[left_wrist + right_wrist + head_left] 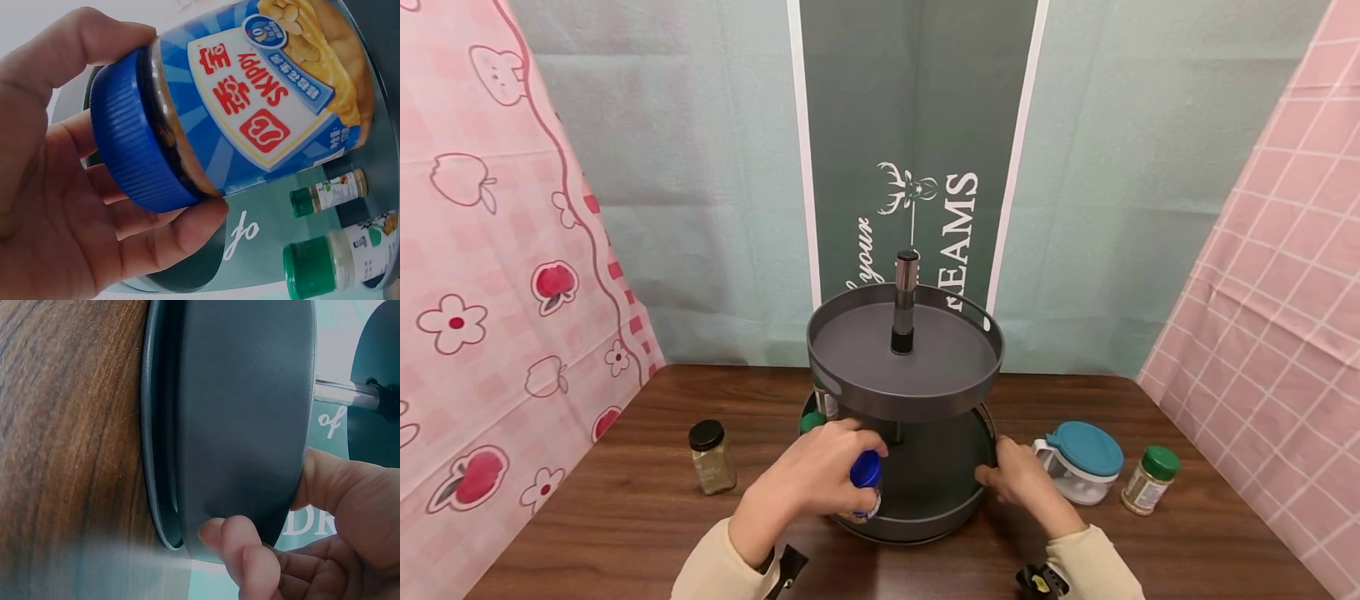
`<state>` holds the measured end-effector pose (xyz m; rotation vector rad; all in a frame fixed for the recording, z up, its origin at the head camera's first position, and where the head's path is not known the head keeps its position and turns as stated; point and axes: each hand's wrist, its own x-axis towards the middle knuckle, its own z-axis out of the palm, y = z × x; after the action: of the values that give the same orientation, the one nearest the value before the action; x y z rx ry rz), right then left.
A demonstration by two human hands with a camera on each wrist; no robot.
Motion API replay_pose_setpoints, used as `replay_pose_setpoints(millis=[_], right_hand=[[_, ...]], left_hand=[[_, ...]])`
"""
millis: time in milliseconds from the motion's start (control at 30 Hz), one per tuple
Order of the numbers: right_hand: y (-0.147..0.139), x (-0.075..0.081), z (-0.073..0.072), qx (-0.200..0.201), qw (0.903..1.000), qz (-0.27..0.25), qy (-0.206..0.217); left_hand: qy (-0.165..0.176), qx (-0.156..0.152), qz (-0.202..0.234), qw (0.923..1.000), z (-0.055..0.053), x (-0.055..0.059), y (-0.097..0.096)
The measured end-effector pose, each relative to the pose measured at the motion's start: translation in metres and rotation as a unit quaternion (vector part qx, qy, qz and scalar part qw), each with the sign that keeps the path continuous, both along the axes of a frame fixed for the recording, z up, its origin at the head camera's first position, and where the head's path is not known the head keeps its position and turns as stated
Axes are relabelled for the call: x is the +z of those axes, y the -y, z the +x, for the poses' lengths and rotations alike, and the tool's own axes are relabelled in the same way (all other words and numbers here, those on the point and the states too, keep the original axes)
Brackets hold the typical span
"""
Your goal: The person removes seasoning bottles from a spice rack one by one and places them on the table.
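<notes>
My left hand (820, 467) holds a Skippy peanut butter jar (269, 94) by its blue lid (134, 128), thumb on one side and fingers on the other. The jar is at the front left of the lower tray (925, 529) of a dark grey two-tier rack; whether its base touches the tray I cannot tell. My right hand (1022, 475) grips that tray's right rim, thumb over the edge and fingers against the outer wall in the right wrist view. Two green-capped spice jars, one small (334, 192) and one larger (340, 259), stand on the lower tray's left side.
The upper tray (906, 407) overhangs the lower one, with a metal post (907, 287) through its middle. A black-lidded spice jar (713, 458) stands left on the wooden table. To the right are a blue-lidded clear container (1084, 458) and a green-lidded spice jar (1151, 481).
</notes>
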<state>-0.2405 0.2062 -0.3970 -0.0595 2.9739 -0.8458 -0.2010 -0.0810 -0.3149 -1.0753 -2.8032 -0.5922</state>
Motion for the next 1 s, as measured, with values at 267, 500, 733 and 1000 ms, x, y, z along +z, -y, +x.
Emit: replay_pose_setpoints(millis=[267, 500, 733, 1000], right_hand=[[0.000, 0.000, -0.001, 0.003, 1.0000, -0.004, 0.003], [-0.001, 0.000, 0.000, 0.005, 1.0000, -0.004, 0.000], [-0.001, -0.001, -0.001, 0.005, 1.0000, -0.002, 0.000], [-0.001, 0.000, -0.001, 0.006, 1.0000, -0.004, 0.001]], left_hand=[[0.017, 0.010, 0.003, 0.9998, 0.005, 0.002, 0.014], [0.021, 0.020, 0.014, 0.9995, 0.009, 0.003, 0.031], [0.026, 0.041, 0.022, 0.9986, 0.010, 0.002, 0.045], [0.051, 0.050, 0.021, 0.9972, 0.007, -0.003, 0.061]])
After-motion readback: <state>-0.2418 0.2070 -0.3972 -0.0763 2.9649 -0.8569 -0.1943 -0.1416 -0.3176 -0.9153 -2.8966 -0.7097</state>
